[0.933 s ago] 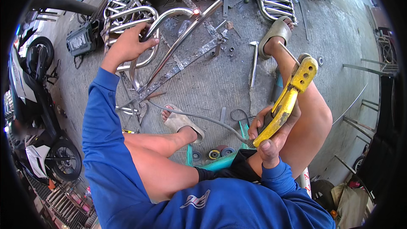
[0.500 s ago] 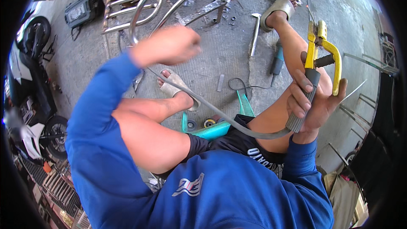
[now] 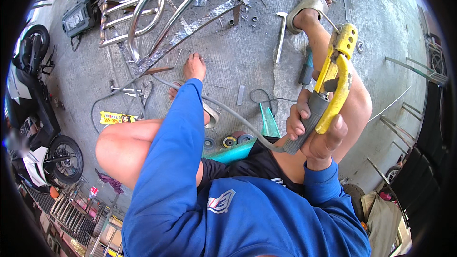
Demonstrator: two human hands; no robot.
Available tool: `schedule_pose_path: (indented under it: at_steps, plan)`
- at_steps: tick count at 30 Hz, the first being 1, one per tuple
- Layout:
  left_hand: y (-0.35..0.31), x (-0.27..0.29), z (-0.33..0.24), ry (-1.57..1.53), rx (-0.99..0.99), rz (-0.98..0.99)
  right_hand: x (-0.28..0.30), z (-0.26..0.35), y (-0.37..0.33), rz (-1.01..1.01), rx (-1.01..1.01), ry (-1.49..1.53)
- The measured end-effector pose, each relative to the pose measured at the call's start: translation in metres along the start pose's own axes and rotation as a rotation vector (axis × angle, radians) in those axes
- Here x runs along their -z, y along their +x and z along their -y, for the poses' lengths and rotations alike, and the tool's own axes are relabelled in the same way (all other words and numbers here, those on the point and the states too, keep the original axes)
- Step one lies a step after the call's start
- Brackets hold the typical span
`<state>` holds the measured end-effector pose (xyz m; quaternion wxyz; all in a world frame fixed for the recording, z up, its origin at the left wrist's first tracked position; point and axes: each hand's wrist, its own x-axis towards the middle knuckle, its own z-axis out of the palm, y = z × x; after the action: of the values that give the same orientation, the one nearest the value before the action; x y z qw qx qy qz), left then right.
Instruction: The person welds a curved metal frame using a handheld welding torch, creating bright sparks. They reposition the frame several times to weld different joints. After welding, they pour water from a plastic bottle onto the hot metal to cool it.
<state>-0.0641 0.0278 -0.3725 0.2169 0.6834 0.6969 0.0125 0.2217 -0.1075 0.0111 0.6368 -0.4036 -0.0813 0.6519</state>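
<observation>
Right of centre, the yellow electrode holder (image 3: 336, 78) is showing a smooth but scuffed, grimy shell, while its ribbed grip (image 3: 307, 120) is looking matt and rubbery. The grey cable (image 3: 238, 117) is running through the centre with a dull, smooth, rubbery skin. Upper left now, and the curved tube (image 3: 132, 29) is gleaming: polished, mirror-smooth metal! Beside it the flat bar (image 3: 188, 31) is looking rough and mottled. Mid-frame, the concrete floor (image 3: 257, 69) is looking matt and coarse. Lower centre, the turquoise stool (image 3: 269, 123) is shining, slick plastic; along the bottom, the blue sweatshirt (image 3: 271, 212) is creasing, soft matt cloth.
</observation>
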Motion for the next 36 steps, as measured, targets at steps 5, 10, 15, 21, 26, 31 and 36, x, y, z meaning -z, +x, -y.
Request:
schedule_pose_path:
  at_steps: [5,10,15,21,26,31,36]
  plan:
    - [0.028,-0.012,-0.024,-0.094,-0.263,-0.069,-0.006,-0.001,0.005,-0.018,-0.036,0.098]
    - [0.069,-0.032,-0.076,-0.057,-0.269,-0.060,-0.006,-0.004,0.008,-0.059,-0.077,0.076]
    - [0.078,-0.034,-0.092,0.020,-0.297,0.044,-0.007,-0.005,0.012,-0.071,-0.051,0.057]
    - [0.093,-0.016,-0.092,-0.114,-0.214,0.180,-0.006,-0.003,0.009,-0.093,-0.049,0.085]
    - [0.130,-0.025,-0.108,-0.247,0.199,0.032,-0.006,-0.002,0.008,-0.132,-0.079,0.134]
    - [0.141,-0.042,-0.117,-0.126,0.082,-0.081,-0.010,-0.001,0.012,-0.197,-0.064,0.043]
    - [0.089,0.013,-0.107,0.069,-0.270,0.247,-0.017,0.006,0.023,-0.220,0.011,-0.448]
